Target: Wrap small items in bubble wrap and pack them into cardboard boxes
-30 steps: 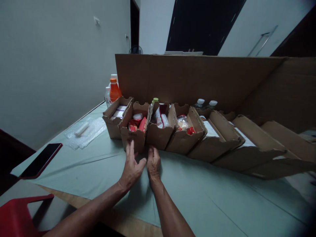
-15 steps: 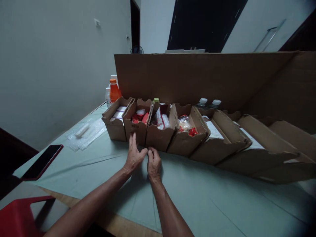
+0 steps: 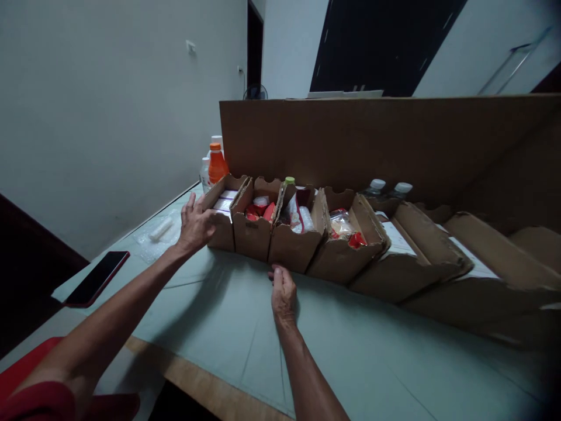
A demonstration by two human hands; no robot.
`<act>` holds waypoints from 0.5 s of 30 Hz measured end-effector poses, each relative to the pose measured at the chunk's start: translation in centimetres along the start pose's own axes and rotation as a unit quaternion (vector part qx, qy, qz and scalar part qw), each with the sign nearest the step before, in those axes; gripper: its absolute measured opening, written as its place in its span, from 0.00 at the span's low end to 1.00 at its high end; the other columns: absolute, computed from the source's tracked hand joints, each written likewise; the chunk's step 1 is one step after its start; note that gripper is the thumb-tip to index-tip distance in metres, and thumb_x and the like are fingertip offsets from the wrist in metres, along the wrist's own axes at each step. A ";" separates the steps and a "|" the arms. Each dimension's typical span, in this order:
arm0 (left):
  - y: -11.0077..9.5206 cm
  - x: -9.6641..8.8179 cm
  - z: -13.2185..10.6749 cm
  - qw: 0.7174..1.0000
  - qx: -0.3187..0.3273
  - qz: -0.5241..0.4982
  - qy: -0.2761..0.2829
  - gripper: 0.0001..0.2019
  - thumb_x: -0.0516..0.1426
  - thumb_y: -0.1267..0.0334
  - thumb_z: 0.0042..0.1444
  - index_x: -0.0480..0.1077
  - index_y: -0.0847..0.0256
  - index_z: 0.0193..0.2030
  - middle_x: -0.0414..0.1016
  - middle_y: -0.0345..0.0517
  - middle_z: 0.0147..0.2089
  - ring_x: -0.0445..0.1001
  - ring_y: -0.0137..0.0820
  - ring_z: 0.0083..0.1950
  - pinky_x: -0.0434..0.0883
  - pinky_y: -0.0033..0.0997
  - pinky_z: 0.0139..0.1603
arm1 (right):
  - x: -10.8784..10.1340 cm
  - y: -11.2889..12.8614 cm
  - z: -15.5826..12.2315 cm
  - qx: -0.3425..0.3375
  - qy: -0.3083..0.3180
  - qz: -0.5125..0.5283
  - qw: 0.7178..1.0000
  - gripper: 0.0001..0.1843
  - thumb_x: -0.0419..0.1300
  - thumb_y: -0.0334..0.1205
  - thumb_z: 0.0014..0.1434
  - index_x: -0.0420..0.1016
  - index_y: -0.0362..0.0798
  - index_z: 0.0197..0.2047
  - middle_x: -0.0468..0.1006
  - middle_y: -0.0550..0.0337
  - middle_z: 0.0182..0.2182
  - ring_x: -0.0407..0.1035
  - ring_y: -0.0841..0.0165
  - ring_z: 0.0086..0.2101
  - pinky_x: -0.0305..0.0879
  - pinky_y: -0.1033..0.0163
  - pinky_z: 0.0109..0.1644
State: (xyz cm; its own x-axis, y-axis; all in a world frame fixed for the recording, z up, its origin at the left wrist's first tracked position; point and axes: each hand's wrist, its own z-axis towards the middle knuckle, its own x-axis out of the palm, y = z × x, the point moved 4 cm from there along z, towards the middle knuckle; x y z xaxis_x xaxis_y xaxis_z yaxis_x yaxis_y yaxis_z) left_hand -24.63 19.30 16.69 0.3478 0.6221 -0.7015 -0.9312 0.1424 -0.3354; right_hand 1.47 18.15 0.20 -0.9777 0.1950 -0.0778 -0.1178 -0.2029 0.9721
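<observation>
My left hand (image 3: 195,225) is raised at the front left corner of the leftmost cardboard bin (image 3: 221,234), its fingers apart and nothing visible in it. White and purple packs (image 3: 225,200) lie inside that bin. On the green cloth, before the third bin (image 3: 291,248), rests my right hand (image 3: 284,292) with fingers curled together; whether it holds anything small is hidden. Red packets (image 3: 260,210) fill part of the second bin (image 3: 252,235). The third holds a red-and-white bag (image 3: 295,213). Clear-wrapped and red packets (image 3: 344,225) sit in the fourth bin (image 3: 337,257).
More bins (image 3: 394,278) continue right, some with white papers (image 3: 397,237). A tall cardboard panel (image 3: 350,140) stands behind. An orange bottle (image 3: 217,165) stands at the back left. Bubble wrap (image 3: 149,240) and a phone (image 3: 99,278) lie left on the green cloth (image 3: 228,327).
My left hand has left the right one and moved left and up to the leftmost bin. The right hand stays low before the bins. The view has shifted slightly left.
</observation>
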 end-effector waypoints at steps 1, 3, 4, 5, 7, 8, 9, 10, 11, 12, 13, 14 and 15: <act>0.5 -0.1 0.3 1.000 0.004 0.006 0.012 0.08 0.60 0.71 0.47 0.79 0.60 0.34 0.62 0.56 0.71 0.44 0.61 0.76 0.46 0.69 0.70 | 0.0 0.0 0.0 0.001 -0.002 0.000 1.000 0.25 0.47 0.58 0.63 0.76 0.48 0.42 0.81 0.52 0.41 0.76 0.63 0.36 0.70 0.59 0.41; 0.7 -0.9 -0.3 0.999 0.027 0.011 0.013 0.05 0.59 0.70 0.50 0.77 0.59 0.27 0.65 0.53 0.69 0.45 0.59 0.76 0.46 0.69 0.70 | -0.1 0.0 0.1 0.002 -0.006 0.001 1.000 0.25 0.47 0.58 0.63 0.76 0.48 0.42 0.81 0.52 0.41 0.76 0.63 0.35 0.70 0.58 0.41; 0.6 -1.5 -1.0 0.999 0.043 0.015 0.008 0.06 0.59 0.69 0.51 0.76 0.58 0.26 0.65 0.50 0.70 0.45 0.57 0.77 0.45 0.68 0.70 | -0.1 -0.1 0.1 0.003 -0.009 0.002 1.000 0.25 0.47 0.58 0.63 0.76 0.49 0.42 0.81 0.52 0.41 0.76 0.63 0.35 0.70 0.58 0.41; 0.3 -2.3 -2.0 0.998 0.059 0.020 0.002 0.06 0.59 0.69 0.51 0.76 0.58 0.26 0.65 0.48 0.70 0.45 0.55 0.77 0.45 0.67 0.71 | -0.1 -0.1 0.2 0.005 -0.011 0.004 1.000 0.25 0.47 0.58 0.62 0.76 0.49 0.41 0.81 0.52 0.40 0.76 0.63 0.35 0.70 0.58 0.41; -0.8 -4.2 -4.5 0.995 0.090 0.028 -0.006 0.06 0.59 0.68 0.52 0.75 0.56 0.26 0.65 0.44 0.70 0.45 0.52 0.77 0.43 0.66 0.72 | -0.1 -0.2 0.2 0.007 -0.012 0.008 1.000 0.24 0.48 0.58 0.62 0.76 0.49 0.41 0.82 0.53 0.40 0.76 0.63 0.35 0.70 0.58 0.41; -1.6 -5.2 -5.8 0.994 0.105 0.031 -0.005 0.06 0.59 0.68 0.52 0.75 0.55 0.27 0.65 0.42 0.70 0.46 0.51 0.77 0.42 0.65 0.73 | -0.1 -0.2 0.3 0.009 -0.012 0.011 1.000 0.24 0.48 0.59 0.61 0.76 0.50 0.40 0.82 0.53 0.39 0.76 0.63 0.35 0.70 0.58 0.41; -2.6 -6.1 -7.0 0.992 0.118 0.033 0.001 0.06 0.59 0.68 0.52 0.75 0.55 0.27 0.65 0.41 0.71 0.46 0.50 0.77 0.40 0.66 0.73 | 0.0 -0.2 0.3 0.011 -0.012 0.013 1.000 0.24 0.48 0.59 0.61 0.76 0.50 0.40 0.82 0.53 0.39 0.76 0.63 0.35 0.70 0.58 0.41; -3.8 -6.7 -8.1 0.991 0.129 0.034 0.013 0.07 0.59 0.69 0.53 0.75 0.55 0.27 0.64 0.41 0.71 0.46 0.50 0.77 0.38 0.67 0.74 | 0.0 -0.2 0.4 0.014 -0.012 0.015 1.000 0.24 0.48 0.59 0.60 0.76 0.50 0.40 0.82 0.53 0.40 0.76 0.63 0.35 0.70 0.58 0.41; -5.3 -7.2 -9.1 0.990 0.138 0.033 0.025 0.08 0.58 0.71 0.53 0.75 0.55 0.27 0.63 0.40 0.72 0.46 0.50 0.78 0.35 0.67 0.74 | 0.0 -0.2 0.4 0.017 -0.013 0.017 1.000 0.25 0.48 0.59 0.60 0.76 0.49 0.40 0.81 0.52 0.40 0.76 0.63 0.35 0.70 0.58 0.41; -6.9 -7.5 -9.9 0.988 0.146 0.032 0.040 0.10 0.57 0.72 0.54 0.75 0.55 0.28 0.62 0.40 0.72 0.45 0.49 0.78 0.33 0.68 0.74 | 0.0 -0.2 0.5 0.021 -0.014 0.019 0.999 0.25 0.48 0.59 0.59 0.76 0.49 0.40 0.81 0.52 0.40 0.76 0.62 0.35 0.70 0.58 0.40; -8.7 -7.6 -10.6 0.987 0.153 0.028 0.050 0.11 0.56 0.74 0.55 0.76 0.55 0.29 0.61 0.39 0.73 0.44 0.49 0.78 0.30 0.68 0.74 | 0.0 -0.2 0.5 0.025 -0.016 0.020 0.999 0.25 0.48 0.60 0.58 0.76 0.49 0.40 0.81 0.51 0.39 0.76 0.62 0.35 0.70 0.58 0.40; -10.5 -7.7 -11.0 0.985 0.161 0.022 0.057 0.12 0.55 0.75 0.56 0.76 0.55 0.30 0.61 0.39 0.73 0.44 0.49 0.78 0.28 0.67 0.74 | -0.1 -0.1 0.5 0.029 -0.016 0.020 0.999 0.26 0.48 0.60 0.58 0.75 0.48 0.40 0.81 0.51 0.38 0.76 0.62 0.35 0.70 0.58 0.39; -12.4 -7.8 -11.3 0.983 0.172 0.012 0.063 0.12 0.55 0.75 0.57 0.77 0.54 0.32 0.60 0.38 0.73 0.45 0.48 0.78 0.28 0.67 0.74 | -0.1 -0.1 0.5 0.033 -0.016 0.020 0.999 0.26 0.48 0.60 0.57 0.75 0.49 0.40 0.82 0.51 0.38 0.76 0.62 0.34 0.70 0.58 0.39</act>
State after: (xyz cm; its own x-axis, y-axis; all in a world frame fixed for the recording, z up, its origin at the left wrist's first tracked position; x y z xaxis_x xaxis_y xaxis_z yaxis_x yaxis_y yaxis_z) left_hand -14.57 4.01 19.17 0.3153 0.5320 -0.7859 -0.9139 0.3934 -0.1003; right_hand 1.66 18.67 0.28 -0.9750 0.2195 -0.0333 -0.0669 -0.1475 0.9868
